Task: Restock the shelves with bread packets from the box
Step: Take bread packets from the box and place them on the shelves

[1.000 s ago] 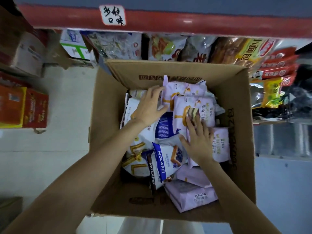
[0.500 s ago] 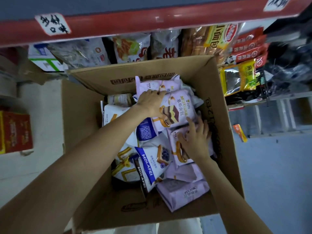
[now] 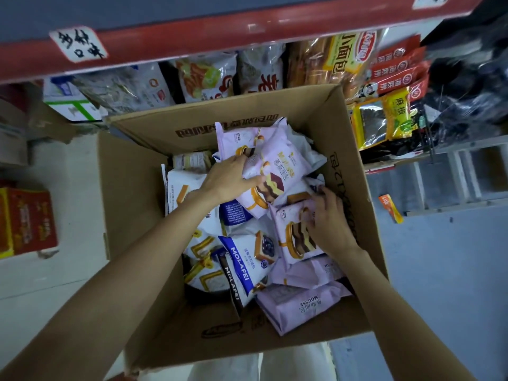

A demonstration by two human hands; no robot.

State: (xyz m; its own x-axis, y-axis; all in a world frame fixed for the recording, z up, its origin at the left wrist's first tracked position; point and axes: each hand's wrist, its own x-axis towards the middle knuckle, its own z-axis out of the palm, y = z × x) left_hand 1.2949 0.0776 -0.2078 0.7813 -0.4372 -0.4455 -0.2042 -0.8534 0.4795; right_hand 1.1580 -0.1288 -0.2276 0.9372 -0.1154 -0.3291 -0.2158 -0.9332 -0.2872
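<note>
L hand (image 3: pixel 229 178) now gripping pkt (image 3: pixel 275 171).

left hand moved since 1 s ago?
Yes. The left hand has gone from lying flat on the white packets to the far end of the box, toward its back flap, where it now grips a purple packet.

Count by kind: one cardboard box (image 3: pixel 132 204); two hands, left hand (image 3: pixel 229 178) and right hand (image 3: pixel 328 222); at least five lilac bread packets (image 3: pixel 277 166); two blue-and-white MOLAFEI packets (image 3: pixel 247 259); one red carton (image 3: pixel 27 221).
</note>
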